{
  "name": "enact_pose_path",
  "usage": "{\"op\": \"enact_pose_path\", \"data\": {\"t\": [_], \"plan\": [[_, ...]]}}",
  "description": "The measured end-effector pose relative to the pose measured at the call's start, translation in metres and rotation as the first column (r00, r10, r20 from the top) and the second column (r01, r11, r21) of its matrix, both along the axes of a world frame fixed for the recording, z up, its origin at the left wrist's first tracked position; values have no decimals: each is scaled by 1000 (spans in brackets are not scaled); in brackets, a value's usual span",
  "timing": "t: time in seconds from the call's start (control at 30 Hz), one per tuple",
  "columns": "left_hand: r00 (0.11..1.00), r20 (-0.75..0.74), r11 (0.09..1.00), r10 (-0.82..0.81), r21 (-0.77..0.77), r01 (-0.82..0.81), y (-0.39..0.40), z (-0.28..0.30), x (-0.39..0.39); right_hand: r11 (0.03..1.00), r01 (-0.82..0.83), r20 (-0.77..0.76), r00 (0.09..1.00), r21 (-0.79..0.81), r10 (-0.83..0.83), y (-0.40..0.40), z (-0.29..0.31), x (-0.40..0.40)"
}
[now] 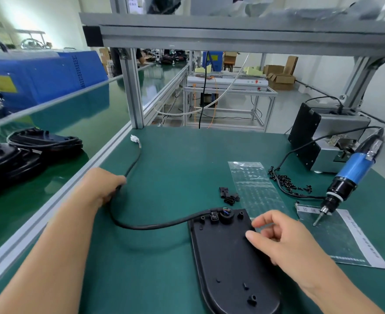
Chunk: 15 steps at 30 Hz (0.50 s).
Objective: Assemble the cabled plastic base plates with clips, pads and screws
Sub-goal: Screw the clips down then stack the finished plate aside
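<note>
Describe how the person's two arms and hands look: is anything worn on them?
Both forearms are bare as far as the picture shows, with no sleeves in view. The left hand and the right hand wear no gloves. No watch, ring, wrist strap or marking can be seen on either.

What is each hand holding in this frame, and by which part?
The left hand grips the black cable partway along, between the white connector and the base plate. The right hand hovers over the plate's edge; no clear hold.
</note>
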<state>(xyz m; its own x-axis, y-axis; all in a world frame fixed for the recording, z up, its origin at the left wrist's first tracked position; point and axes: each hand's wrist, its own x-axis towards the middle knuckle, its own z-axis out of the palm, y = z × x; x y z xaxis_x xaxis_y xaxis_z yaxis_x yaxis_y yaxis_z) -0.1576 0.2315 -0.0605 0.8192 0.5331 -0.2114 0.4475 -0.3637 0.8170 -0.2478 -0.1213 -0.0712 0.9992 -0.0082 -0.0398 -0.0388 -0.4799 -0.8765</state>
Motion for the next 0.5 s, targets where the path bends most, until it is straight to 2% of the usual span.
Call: {"op": "enact_pose_path", "data": {"t": [0.03, 0.07, 0.1, 0.13, 0.17, 0.2, 0.27, 0.37, 0.43, 0.5], "plan": [[997, 73, 972, -24, -231, 40, -4, 8, -5, 1000, 4, 23, 1000, -21, -4, 0, 2, -1], [986, 158, 887, -54, -445, 120, -8, 19, -11, 999, 14, 59, 998, -49, -11, 0, 4, -2], [966, 243, 756, -83, -616, 220, -13, 31, -18, 996, 32, 116, 993, -83, -22, 2, 6, -3], [939, 328, 608, -102, -727, 319, -18, 45, -25, 993, 52, 198, 980, -107, -30, 4, 10, -4], [907, 404, 488, -115, -773, 406, -25, 59, -32, 992, 57, 282, 959, -113, -24, 9, 16, -6], [876, 464, 418, -134, -774, 475, -35, 71, -39, 995, 24, 343, 939, -100, 11, 16, 24, -9], [822, 526, 382, -218, -729, 568, -62, 88, -49, 987, -162, 371, 915, -20, 158, 37, 40, -15], [792, 512, 407, -331, -680, 610, -106, 98, -53, 902, -428, 354, 854, 64, 381, 76, 57, -21], [815, 485, 411, -317, -705, 579, -121, 100, -50, 876, -474, 387, 827, 89, 408, 97, 65, -24], [852, 468, 411, -236, -746, 524, -119, 99, -46, 879, -468, 422, 817, 91, 392, 105, 67, -26]]}}
